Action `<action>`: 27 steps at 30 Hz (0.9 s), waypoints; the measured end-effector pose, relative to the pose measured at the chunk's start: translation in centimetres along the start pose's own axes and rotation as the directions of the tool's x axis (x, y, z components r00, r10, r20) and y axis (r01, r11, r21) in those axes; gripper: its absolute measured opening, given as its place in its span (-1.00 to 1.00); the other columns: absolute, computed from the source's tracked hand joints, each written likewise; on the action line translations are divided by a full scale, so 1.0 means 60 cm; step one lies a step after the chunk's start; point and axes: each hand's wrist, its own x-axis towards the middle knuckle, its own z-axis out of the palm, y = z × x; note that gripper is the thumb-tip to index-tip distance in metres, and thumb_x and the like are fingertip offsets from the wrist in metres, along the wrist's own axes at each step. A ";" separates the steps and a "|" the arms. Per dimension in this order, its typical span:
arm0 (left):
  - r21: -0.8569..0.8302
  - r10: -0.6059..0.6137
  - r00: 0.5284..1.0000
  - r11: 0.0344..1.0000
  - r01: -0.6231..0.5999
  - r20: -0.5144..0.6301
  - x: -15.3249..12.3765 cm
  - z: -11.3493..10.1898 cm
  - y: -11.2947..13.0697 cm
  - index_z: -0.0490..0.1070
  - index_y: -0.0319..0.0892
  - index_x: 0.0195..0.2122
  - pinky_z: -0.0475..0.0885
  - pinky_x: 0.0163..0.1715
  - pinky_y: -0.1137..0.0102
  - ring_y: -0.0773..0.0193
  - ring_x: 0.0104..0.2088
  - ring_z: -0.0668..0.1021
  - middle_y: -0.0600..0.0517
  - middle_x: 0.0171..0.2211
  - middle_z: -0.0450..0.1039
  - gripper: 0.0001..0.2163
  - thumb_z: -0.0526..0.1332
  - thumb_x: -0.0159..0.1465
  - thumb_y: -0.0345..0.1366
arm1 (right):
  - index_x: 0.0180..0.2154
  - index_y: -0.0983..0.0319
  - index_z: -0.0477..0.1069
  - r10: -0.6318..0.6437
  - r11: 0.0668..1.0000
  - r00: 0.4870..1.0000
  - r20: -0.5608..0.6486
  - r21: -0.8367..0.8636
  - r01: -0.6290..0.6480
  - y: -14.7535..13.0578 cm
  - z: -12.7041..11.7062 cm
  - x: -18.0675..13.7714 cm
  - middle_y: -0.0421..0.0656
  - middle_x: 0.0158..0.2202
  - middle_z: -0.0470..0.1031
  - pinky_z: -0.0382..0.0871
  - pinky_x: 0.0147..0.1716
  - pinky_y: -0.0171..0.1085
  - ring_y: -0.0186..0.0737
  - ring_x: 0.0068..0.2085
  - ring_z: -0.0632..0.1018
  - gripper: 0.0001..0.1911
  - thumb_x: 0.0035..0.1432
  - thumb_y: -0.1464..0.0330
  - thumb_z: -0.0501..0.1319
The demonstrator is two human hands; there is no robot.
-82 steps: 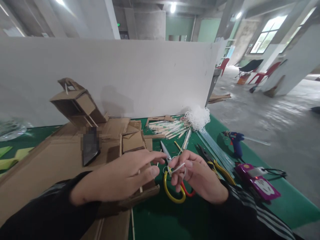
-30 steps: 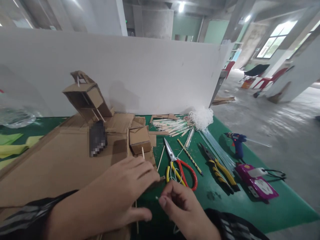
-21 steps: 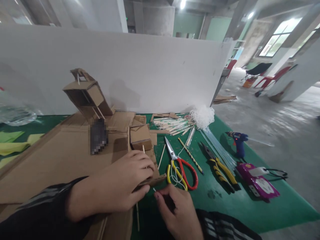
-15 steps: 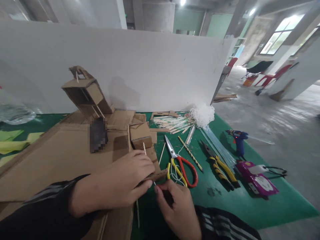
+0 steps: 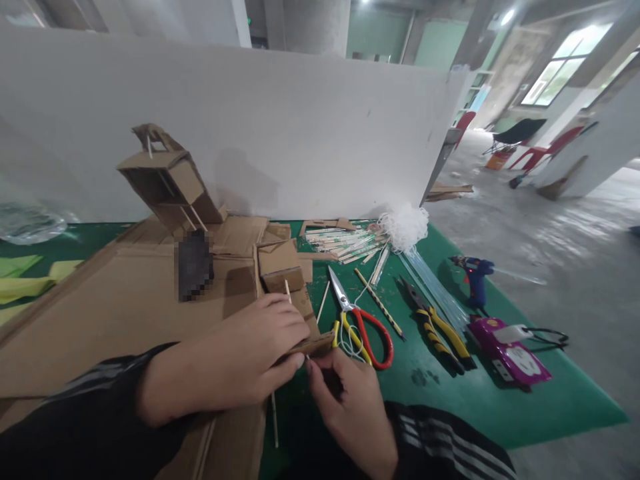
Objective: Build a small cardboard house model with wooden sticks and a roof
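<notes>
My left hand point(image 5: 235, 363) lies closed over a small cardboard piece point(image 5: 305, 320) at the edge of a big cardboard sheet point(image 5: 100, 320), fingers gripping its near corner. My right hand point(image 5: 347, 403) sits just below that corner, thumb and fingers pinched on a thin white string end that touches the cardboard edge. A thin wooden skewer point(image 5: 274, 420) runs under my left hand. Red-and-yellow scissors point(image 5: 357, 323) with loose string over the handles lie just right of my hands.
Yellow-handled pliers point(image 5: 437, 327), a blue glue gun point(image 5: 475, 280), a purple device point(image 5: 510, 353), clear glue sticks point(image 5: 430, 293), a pile of chopsticks point(image 5: 345, 243) and a white string ball point(image 5: 403, 223) lie on the green table point(image 5: 450, 393). A cardboard model point(image 5: 167, 183) stands before a white board point(image 5: 280, 127).
My right hand let go of the scissors' area, dropped below the cardboard corner and brought the pinched string up to its edge. My left hand stayed on the cardboard piece.
</notes>
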 end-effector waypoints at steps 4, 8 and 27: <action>-0.004 -0.034 0.999 0.999 0.035 0.041 0.000 0.000 0.000 0.44 -0.15 -0.28 0.28 0.05 0.17 0.10 -0.15 0.47 -0.02 -0.29 0.48 -0.90 0.13 0.32 -0.35 | -0.35 0.23 0.48 0.007 1.000 1.000 0.002 0.004 -0.007 0.000 0.000 0.002 -0.15 -0.46 0.56 0.30 -0.42 -0.34 -0.29 -0.47 0.50 -0.75 0.33 0.26 0.13; -0.058 -0.080 0.995 0.995 0.083 0.056 0.002 0.000 0.001 0.38 -0.15 -0.30 0.32 -0.08 0.23 0.12 -0.20 0.44 0.01 -0.29 0.44 -0.95 0.14 0.28 -0.39 | -0.33 0.22 0.48 0.019 1.000 1.000 0.011 0.004 -0.019 0.001 0.000 0.004 -0.17 -0.44 0.57 0.29 -0.43 -0.36 -0.30 -0.46 0.51 -0.77 0.33 0.29 0.13; -0.026 -0.048 0.997 0.998 0.050 0.054 0.003 0.020 0.000 0.36 -0.06 -0.07 0.14 0.19 0.15 0.17 -0.17 0.51 0.06 -0.24 0.51 -0.78 0.09 0.29 -0.41 | -0.34 0.20 0.45 -0.068 0.995 0.996 -0.056 -0.078 0.064 0.014 0.011 0.000 -0.20 -0.46 0.56 0.24 -0.46 -0.40 -0.34 -0.48 0.51 -0.83 0.31 0.32 0.16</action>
